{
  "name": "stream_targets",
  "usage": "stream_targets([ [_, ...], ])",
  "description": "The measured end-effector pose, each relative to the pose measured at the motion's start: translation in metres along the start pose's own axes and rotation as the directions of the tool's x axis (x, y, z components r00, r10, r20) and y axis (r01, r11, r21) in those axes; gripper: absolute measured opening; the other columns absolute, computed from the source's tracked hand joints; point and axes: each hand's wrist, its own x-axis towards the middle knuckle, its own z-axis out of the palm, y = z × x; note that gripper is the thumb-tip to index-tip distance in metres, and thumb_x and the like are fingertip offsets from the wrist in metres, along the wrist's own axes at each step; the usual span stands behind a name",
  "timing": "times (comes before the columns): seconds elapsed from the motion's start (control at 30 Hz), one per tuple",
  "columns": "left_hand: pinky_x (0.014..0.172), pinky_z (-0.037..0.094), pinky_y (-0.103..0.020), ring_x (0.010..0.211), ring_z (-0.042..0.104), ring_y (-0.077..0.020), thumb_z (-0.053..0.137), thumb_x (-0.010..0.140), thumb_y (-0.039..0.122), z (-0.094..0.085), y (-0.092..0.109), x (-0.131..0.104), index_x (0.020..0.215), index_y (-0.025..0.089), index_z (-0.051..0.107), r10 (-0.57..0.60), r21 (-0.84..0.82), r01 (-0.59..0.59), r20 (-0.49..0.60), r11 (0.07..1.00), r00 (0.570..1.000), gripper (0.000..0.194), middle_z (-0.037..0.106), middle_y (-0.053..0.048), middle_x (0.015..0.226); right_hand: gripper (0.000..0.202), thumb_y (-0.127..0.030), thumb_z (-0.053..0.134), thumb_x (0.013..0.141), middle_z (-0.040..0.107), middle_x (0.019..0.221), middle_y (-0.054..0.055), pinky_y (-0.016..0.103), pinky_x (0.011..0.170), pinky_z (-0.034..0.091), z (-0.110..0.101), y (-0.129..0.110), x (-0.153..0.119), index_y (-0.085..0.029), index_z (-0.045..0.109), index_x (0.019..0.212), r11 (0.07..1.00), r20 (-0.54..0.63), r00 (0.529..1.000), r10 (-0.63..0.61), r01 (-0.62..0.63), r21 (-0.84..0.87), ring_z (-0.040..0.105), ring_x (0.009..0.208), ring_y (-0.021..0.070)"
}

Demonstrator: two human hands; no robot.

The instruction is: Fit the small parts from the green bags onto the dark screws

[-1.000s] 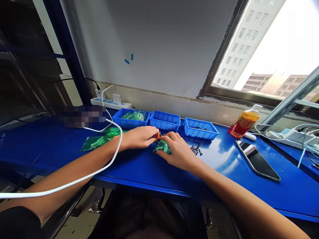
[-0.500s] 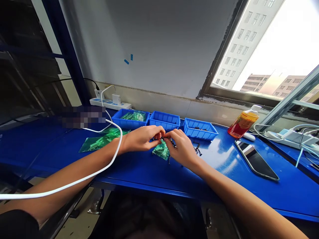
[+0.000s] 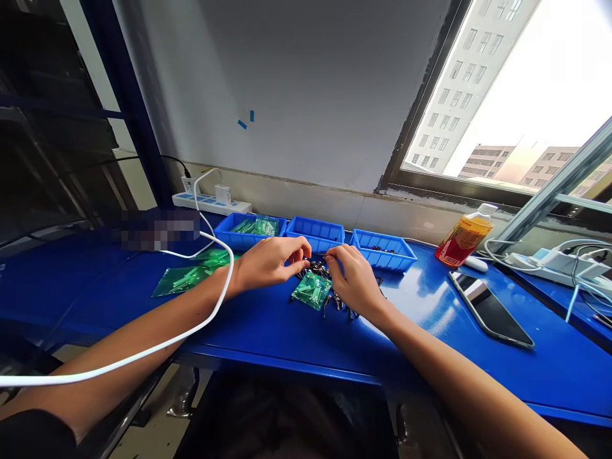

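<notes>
My left hand [image 3: 271,262] is over the blue table with thumb and forefinger brought together. Whatever sits at their tips is too small to make out. A short gap to the right, my right hand [image 3: 354,275] is closed in a pinch, its fingertips around something tiny and dark that I cannot name. Below and between them lies a loose pile of dark screws [image 3: 337,302], partly hidden by my right hand. A small green plastic bag [image 3: 312,289] with pale strip-like pieces inside rests against the pile.
Behind my hands stand three blue bins: the left bin [image 3: 229,241] with green bags, the middle bin [image 3: 315,228], and the right bin [image 3: 389,260] with small dark parts. More green bags [image 3: 184,280] lie left. A white cable [image 3: 210,312] crosses my left arm. Right: phone [image 3: 490,309], bottle [image 3: 463,239].
My hands, which met around a small dark piece over the green bag, have drawn apart. More of the screws and the bag now shows between them.
</notes>
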Motion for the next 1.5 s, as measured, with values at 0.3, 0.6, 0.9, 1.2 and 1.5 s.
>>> stream_targets([
  [0.3, 0.056, 0.039, -0.02, 0.063, 0.056, -0.0113, 0.051, 0.08, 0.022, 0.004, -0.0013, -0.0013, 0.084, 0.018, 0.056, 0.023, 0.032, -0.023, -0.004, 0.999, 1.0, 0.008, 0.062, 0.002, 0.07, 0.02, -0.019, 0.041, 0.088, 0.059, 0.073, 0.005, 0.028, 0.064, 0.041, 0.0041, -0.0073, -0.0054, -0.018, 0.058, 0.077, 0.996, 0.044, 0.995, -0.085, 0.085, 0.001, 0.051, 0.07, 0.0171],
  [0.6, 0.054, 0.038, -0.019, 0.059, 0.055, -0.01, 0.051, 0.079, 0.021, 0.003, -0.0011, -0.0015, 0.082, 0.017, 0.056, 0.039, 0.026, -0.039, 0.001, 0.999, 0.999, 0.007, 0.061, 0.003, 0.067, 0.018, -0.018, 0.044, 0.086, 0.06, 0.073, 0.004, 0.028, 0.064, 0.041, 0.0044, -0.0078, -0.0064, -0.019, 0.058, 0.075, 0.998, 0.057, 0.996, -0.066, 0.066, -0.005, 0.051, 0.07, 0.0168],
  [0.9, 0.054, 0.038, -0.019, 0.059, 0.054, -0.0099, 0.051, 0.079, 0.022, 0.0032, -0.0017, -0.0014, 0.081, 0.017, 0.057, 0.04, 0.047, -0.04, -0.003, 0.998, 0.999, 0.008, 0.059, 0.003, 0.066, 0.008, -0.02, 0.049, 0.083, 0.061, 0.074, 0.003, 0.028, 0.063, 0.041, 0.0043, -0.0101, -0.0063, -0.02, 0.054, 0.077, 0.998, 0.042, 0.997, -0.06, 0.059, 0.033, 0.052, 0.071, 0.0175],
  [1.2, 0.054, 0.037, -0.019, 0.057, 0.053, -0.0097, 0.051, 0.08, 0.023, 0.0048, -0.0006, -0.0007, 0.082, 0.016, 0.058, 0.062, 0.009, -0.062, 0.025, 0.998, 0.998, 0.01, 0.06, 0.002, 0.065, 0.009, -0.015, 0.045, 0.08, 0.06, 0.075, 0.004, 0.028, 0.063, 0.041, 0.0038, -0.0097, -0.0065, -0.021, 0.051, 0.076, 0.998, 0.041, 0.998, -0.054, 0.052, 0.043, 0.053, 0.072, 0.0179],
  [1.5, 0.055, 0.039, -0.019, 0.062, 0.057, -0.0107, 0.046, 0.08, 0.018, 0.0018, -0.0037, -0.0012, 0.089, 0.016, 0.059, 0.103, -0.002, -0.103, 0.08, 0.995, 0.991, 0.016, 0.065, 0.0, 0.073, 0.01, -0.014, 0.046, 0.08, 0.061, 0.077, 0.004, 0.029, 0.064, 0.041, 0.003, -0.0093, -0.006, -0.021, 0.053, 0.079, 0.999, 0.056, 0.997, -0.047, 0.046, 0.019, 0.053, 0.074, 0.0186],
])
